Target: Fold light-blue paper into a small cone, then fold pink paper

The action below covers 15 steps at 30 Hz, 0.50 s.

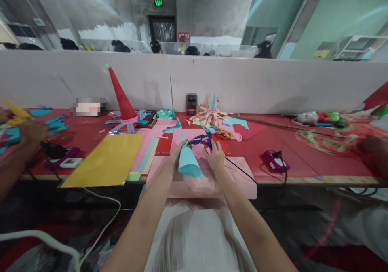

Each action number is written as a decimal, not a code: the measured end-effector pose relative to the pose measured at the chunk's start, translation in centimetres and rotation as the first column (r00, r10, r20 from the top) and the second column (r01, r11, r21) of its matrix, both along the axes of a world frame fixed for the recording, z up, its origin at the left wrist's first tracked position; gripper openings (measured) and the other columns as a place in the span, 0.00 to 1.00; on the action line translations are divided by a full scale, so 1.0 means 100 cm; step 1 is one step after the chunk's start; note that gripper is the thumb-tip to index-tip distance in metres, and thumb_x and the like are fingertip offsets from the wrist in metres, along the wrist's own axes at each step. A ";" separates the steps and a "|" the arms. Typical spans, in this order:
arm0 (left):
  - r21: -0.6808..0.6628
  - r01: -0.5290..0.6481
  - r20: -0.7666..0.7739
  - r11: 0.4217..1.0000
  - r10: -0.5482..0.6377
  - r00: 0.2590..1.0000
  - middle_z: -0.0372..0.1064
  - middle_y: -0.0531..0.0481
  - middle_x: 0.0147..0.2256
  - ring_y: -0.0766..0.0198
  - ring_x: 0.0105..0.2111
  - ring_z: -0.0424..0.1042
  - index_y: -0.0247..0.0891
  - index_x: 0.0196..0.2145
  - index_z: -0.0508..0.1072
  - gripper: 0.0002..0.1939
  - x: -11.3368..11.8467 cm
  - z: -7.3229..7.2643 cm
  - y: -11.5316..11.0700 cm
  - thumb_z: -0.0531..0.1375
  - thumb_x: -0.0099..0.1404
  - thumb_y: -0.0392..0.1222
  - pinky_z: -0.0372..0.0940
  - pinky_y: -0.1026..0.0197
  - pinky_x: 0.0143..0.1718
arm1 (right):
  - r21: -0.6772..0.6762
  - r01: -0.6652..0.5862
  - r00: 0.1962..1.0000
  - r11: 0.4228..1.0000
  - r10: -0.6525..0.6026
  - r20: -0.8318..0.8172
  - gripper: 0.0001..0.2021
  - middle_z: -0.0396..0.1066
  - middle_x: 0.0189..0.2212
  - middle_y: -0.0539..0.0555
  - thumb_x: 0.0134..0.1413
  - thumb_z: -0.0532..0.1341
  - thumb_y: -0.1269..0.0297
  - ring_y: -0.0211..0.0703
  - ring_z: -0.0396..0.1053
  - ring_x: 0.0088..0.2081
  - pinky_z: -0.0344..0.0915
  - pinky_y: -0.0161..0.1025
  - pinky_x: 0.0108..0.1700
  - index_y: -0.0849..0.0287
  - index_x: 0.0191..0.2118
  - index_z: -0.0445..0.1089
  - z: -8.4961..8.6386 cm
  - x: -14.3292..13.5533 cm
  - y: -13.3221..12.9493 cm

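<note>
Over the pink sheet (pixel 198 189), a blue paper cone (pixel 188 163) was held tilted, its wide end toward that sheet's near edge. The left hand (pixel 176 153) was clamped on the cone's side; the right hand (pixel 216 155), apart from it, gripped what looked like a blue glue gun (pixel 202 139), its front end close to the cone's narrow part, contact unclear. Working well probably meant 1 steady hold, 1 light, even stroke, and skin clear of likely heat.
</note>
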<state>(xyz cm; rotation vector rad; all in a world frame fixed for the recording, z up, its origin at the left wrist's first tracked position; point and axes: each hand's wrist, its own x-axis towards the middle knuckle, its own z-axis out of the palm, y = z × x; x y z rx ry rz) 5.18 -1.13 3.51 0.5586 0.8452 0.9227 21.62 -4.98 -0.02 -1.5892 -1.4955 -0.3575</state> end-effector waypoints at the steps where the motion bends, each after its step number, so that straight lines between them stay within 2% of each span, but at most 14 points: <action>1: 0.001 0.002 0.005 1.000 -0.002 1.000 0.70 0.47 0.21 0.66 0.19 0.68 0.30 0.32 0.70 0.11 0.000 0.001 -0.001 0.54 0.58 0.43 0.64 0.66 0.22 | 0.004 -0.003 1.000 1.000 0.003 0.001 0.20 0.66 0.39 0.61 0.50 0.52 0.57 0.47 0.65 0.42 0.64 0.39 0.40 0.63 0.47 0.63 0.000 0.000 0.000; 15: -0.024 0.012 0.021 1.000 -0.012 1.000 0.69 0.46 0.21 0.64 0.22 0.70 0.29 0.33 0.70 0.13 0.001 0.008 -0.008 0.53 0.59 0.43 0.65 0.66 0.24 | -0.001 -0.048 0.999 0.999 0.048 -0.018 0.19 0.65 0.40 0.61 0.52 0.51 0.59 0.46 0.65 0.43 0.64 0.41 0.41 0.61 0.48 0.63 0.000 0.001 -0.001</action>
